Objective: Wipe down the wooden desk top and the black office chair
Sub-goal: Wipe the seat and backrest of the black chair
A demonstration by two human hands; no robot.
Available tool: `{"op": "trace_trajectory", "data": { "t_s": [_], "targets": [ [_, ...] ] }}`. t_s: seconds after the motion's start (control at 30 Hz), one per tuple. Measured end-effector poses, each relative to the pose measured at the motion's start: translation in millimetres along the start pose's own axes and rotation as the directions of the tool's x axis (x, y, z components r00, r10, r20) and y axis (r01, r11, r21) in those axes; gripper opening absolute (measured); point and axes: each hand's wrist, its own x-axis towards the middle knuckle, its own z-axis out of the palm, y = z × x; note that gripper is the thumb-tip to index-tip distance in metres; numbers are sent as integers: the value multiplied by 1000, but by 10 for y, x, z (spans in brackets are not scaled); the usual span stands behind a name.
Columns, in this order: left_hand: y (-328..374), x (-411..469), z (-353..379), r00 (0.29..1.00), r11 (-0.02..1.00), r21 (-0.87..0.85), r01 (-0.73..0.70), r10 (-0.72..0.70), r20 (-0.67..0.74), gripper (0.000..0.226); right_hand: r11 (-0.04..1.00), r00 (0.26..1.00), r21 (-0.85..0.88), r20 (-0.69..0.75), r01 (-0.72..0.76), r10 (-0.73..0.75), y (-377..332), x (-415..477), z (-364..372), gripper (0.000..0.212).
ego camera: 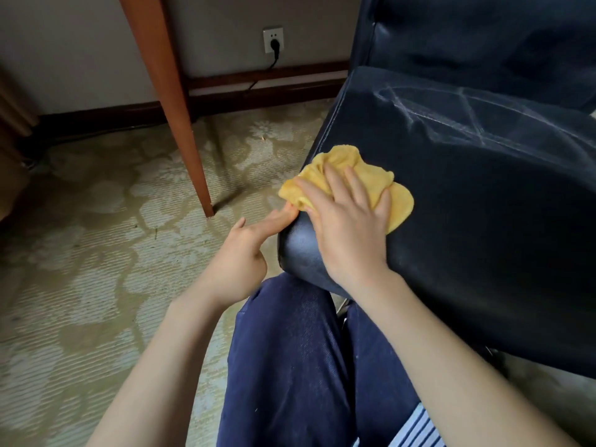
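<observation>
Cloth lies pressed under right hand on chair seat.

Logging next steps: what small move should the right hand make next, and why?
Probably slide the crumpled yellow cloth under the flat right hand toward the backrest across the black leather chair seat; pale dusty streaks show there, while the cloth sits at the near corner.
</observation>
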Motion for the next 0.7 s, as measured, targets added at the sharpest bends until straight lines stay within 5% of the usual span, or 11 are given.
{"op": "trace_trajectory", "data": {
  "t_s": [0.13, 0.37, 0.57, 0.7],
  "targets": [
    [0, -22, -9, 999, 999, -25, -34, 33, -33, 106, 989, 991, -92, -61, 117, -123, -93, -254, 110, 59],
    [25, -139, 1, 958, 994, 79, -81, 99, -267, 79, 930, 930, -228, -164, 288, -328, 63, -435, 153, 56],
    [117, -233, 60, 892, 984, 97, 149, -91, -442, 49, 851, 854, -282, -157, 442, -496, 247, -759, 248, 54],
    [314, -242, 145, 907, 997, 66, 33, -2, -420, 58, 745, 779, -402, -112, 532, -616, 596, -1030, 413, 56]
  ]
}}
